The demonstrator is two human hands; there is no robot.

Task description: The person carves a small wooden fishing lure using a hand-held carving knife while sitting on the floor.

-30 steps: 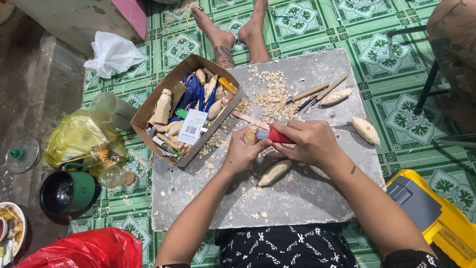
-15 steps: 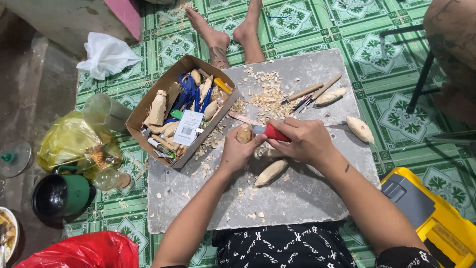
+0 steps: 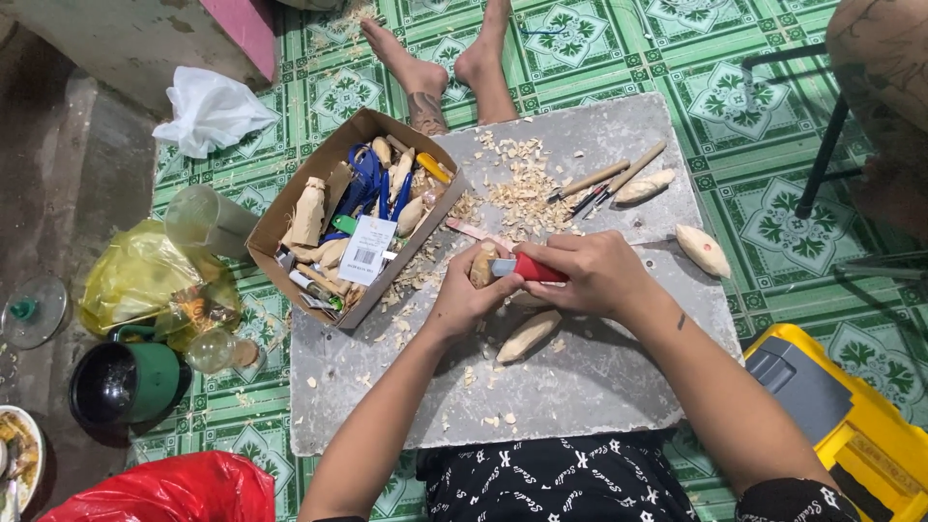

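My left hand (image 3: 466, 298) grips a small piece of pale wood (image 3: 482, 264) over the grey stone slab (image 3: 580, 387). My right hand (image 3: 597, 274) holds a red-handled knife (image 3: 530, 269), its blade against the wood piece. A carved wooden blank (image 3: 528, 335) lies on the slab just below my hands. Wood shavings (image 3: 522, 186) are heaped on the slab beyond them.
An open cardboard box (image 3: 356, 215) of tools and wooden pieces sits left of the slab. Carving tools (image 3: 609, 179) and two more wooden blanks (image 3: 704, 250) lie at the right. A yellow case (image 3: 851, 425), green mug (image 3: 126, 382), plastic bags and my bare feet (image 3: 435, 68) surround the slab.
My hands have stayed together on the wood and knife, with the wood piece turned slightly between cuts. The view has shifted a little.
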